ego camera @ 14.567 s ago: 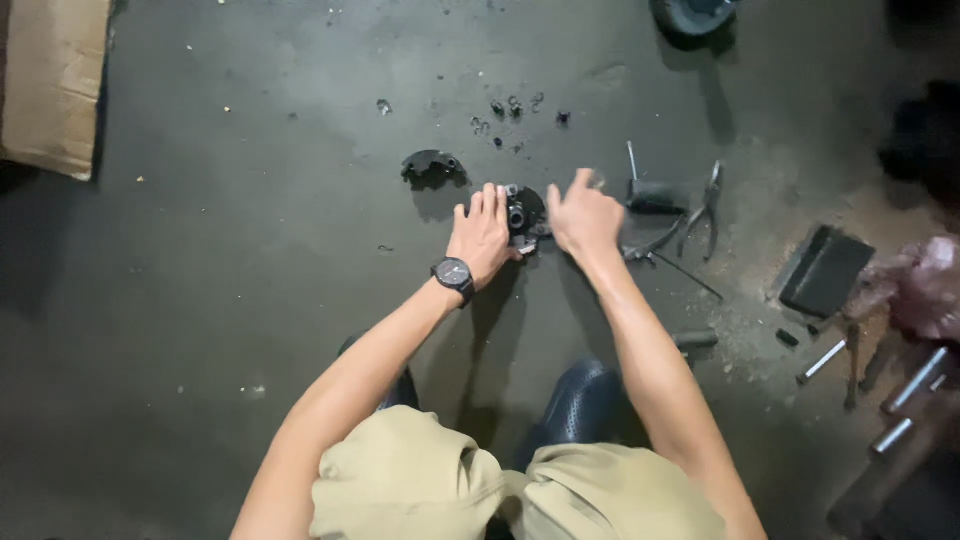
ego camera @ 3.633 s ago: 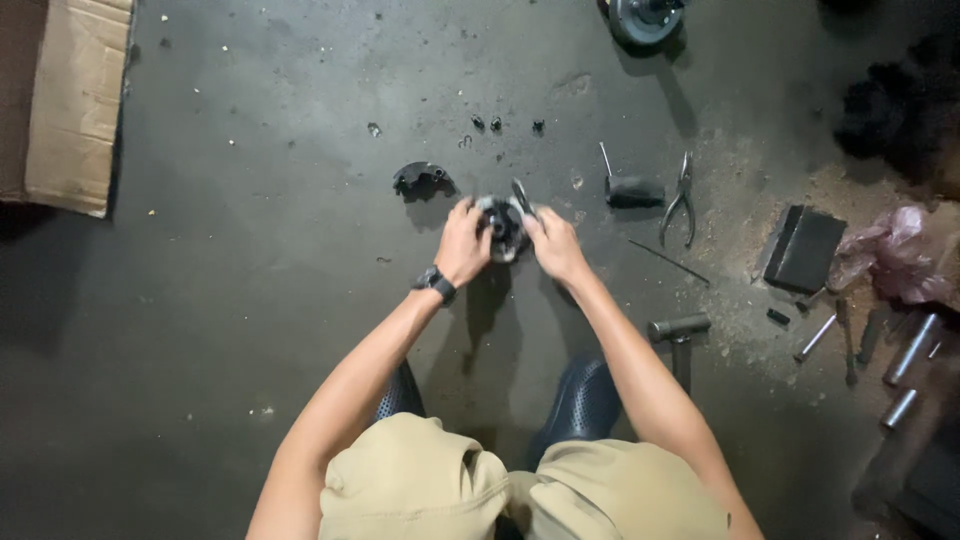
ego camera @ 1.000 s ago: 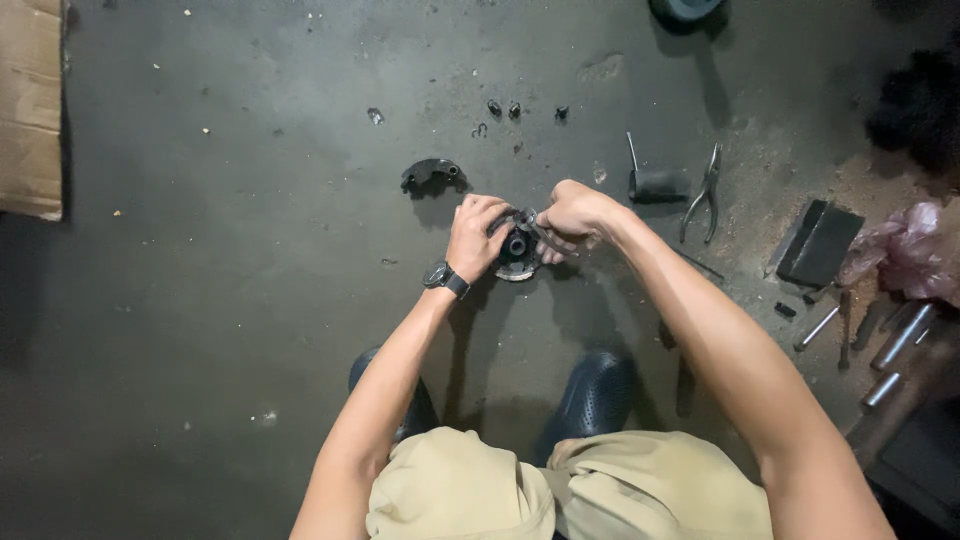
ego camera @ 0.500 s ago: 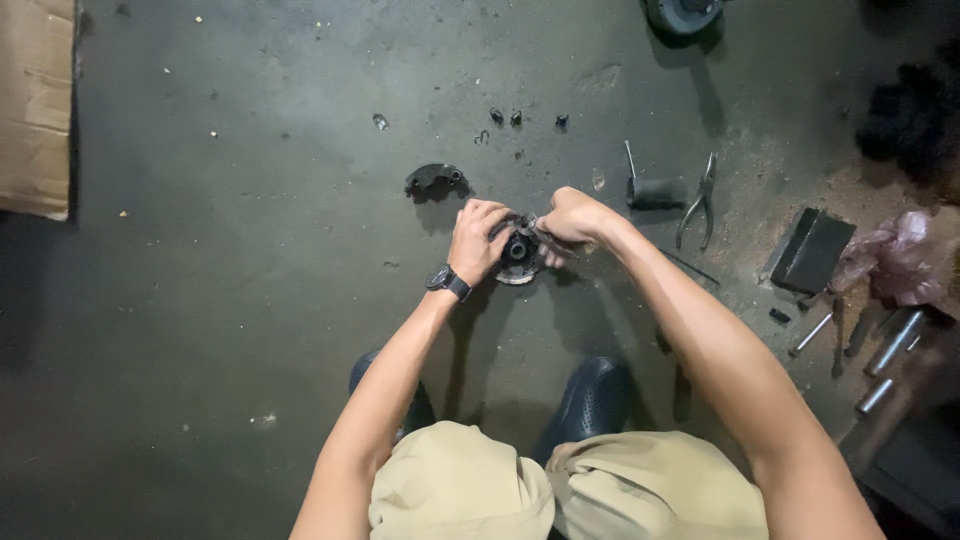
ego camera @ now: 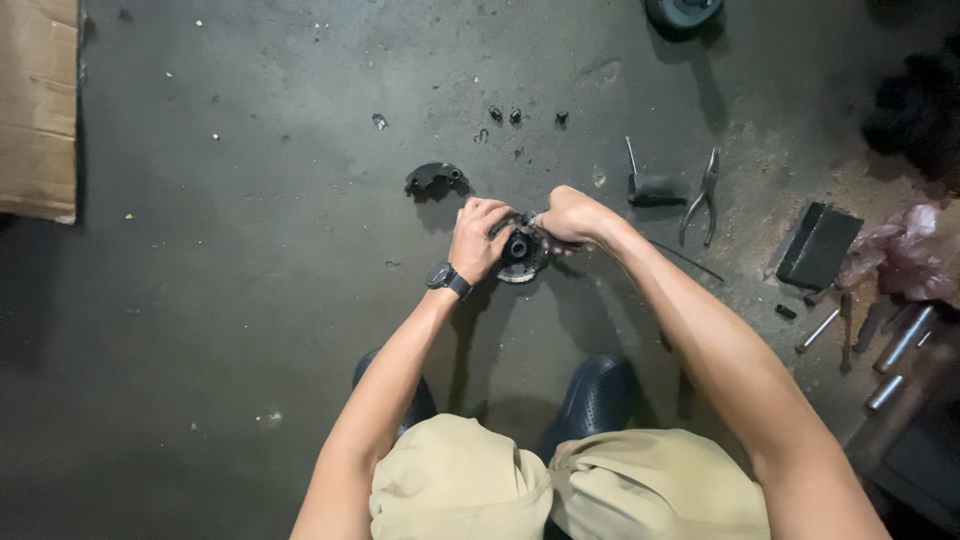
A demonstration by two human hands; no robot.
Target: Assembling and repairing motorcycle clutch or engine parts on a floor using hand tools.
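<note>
at the left edge of the dark, stained concrete floor (ego camera: 200,300) lies a flat sheet of brown cardboard (ego camera: 38,105), well apart from the work. further right, above the hands, a small curved black part (ego camera: 433,177) rests on the floor, with a few tiny black bits (ego camera: 515,116) scattered beyond it toward the top edge. near the middle of the floor the left hand (ego camera: 478,238), a black wristwatch (ego camera: 446,279) on its wrist, is curled closed around the left side of a round black and grey metal part (ego camera: 521,255) that sits low over the floor; whether it touches the floor cannot be told. the right hand (ego camera: 570,214) is closed at the top right of the same part, its fingers pinched on something too small to make out. right of the hands lie a short dark cylinder with a thin rod (ego camera: 650,186) and a pair of grey pliers (ego camera: 701,198), near each other. toward the right edge are a black rectangular block (ego camera: 818,245), a crumpled pink plastic bag (ego camera: 905,260) and several silver metal pins (ego camera: 890,350). at the bottom edge the person's khaki shorts (ego camera: 560,490) and dark shoes (ego camera: 596,395) show.
</note>
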